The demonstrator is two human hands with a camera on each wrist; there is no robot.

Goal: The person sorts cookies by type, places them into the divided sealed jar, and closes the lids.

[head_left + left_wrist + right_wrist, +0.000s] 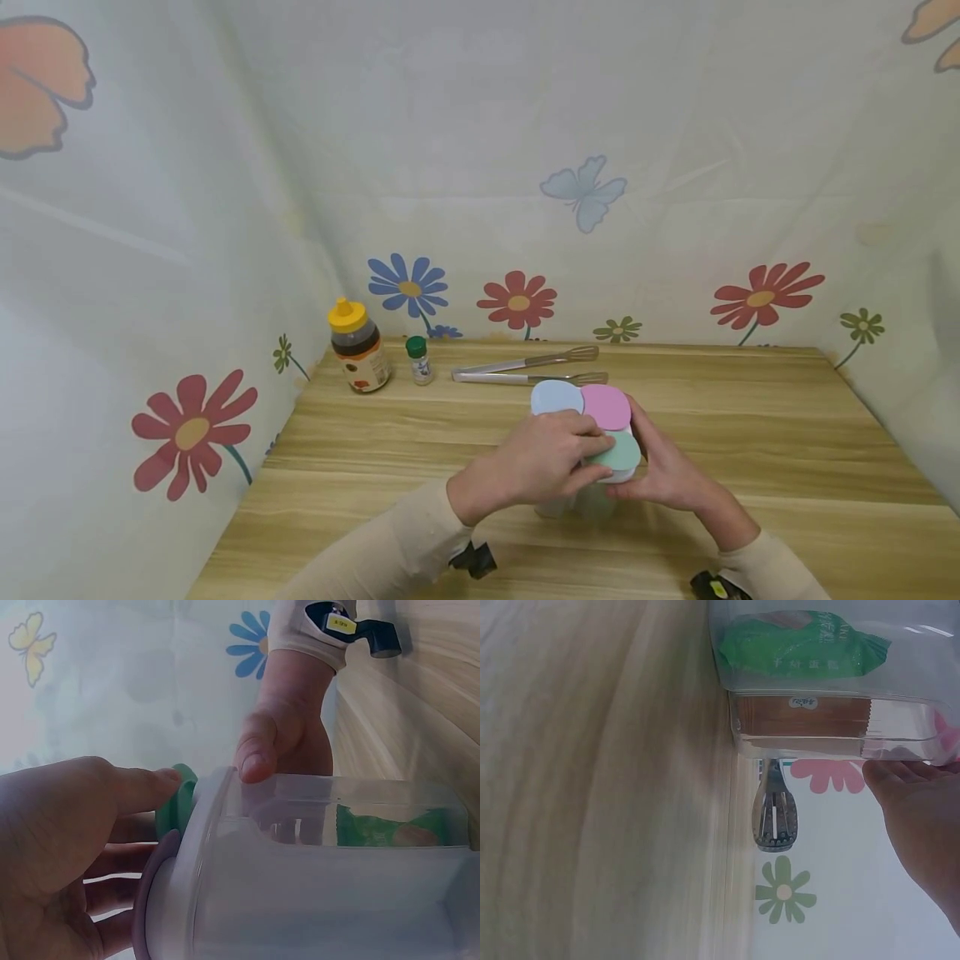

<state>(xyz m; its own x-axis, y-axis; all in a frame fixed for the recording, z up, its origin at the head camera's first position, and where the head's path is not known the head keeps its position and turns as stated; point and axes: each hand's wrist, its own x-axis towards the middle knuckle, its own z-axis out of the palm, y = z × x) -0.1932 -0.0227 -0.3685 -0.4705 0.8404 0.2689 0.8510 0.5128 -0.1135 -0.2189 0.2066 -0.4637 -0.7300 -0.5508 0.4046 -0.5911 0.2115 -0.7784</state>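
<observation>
A clear plastic container (594, 500) with several compartments stands on the wooden table (765, 433). It carries round lids: blue (557, 397), pink (606, 406) and green (622, 454). My left hand (588, 458) lies over the top and pinches the green lid (177, 804) at its edge. My right hand (647, 467) curls round the container's right side, with its thumb (255, 754) on the rim. Through the container wall (840, 712) a green packet (802, 645) shows inside.
A honey bottle with a yellow cap (358, 347) and a small green-capped bottle (420, 360) stand at the back left. Metal tongs (525, 367) lie just behind the container. Flower-printed cloth walls close in the table on three sides.
</observation>
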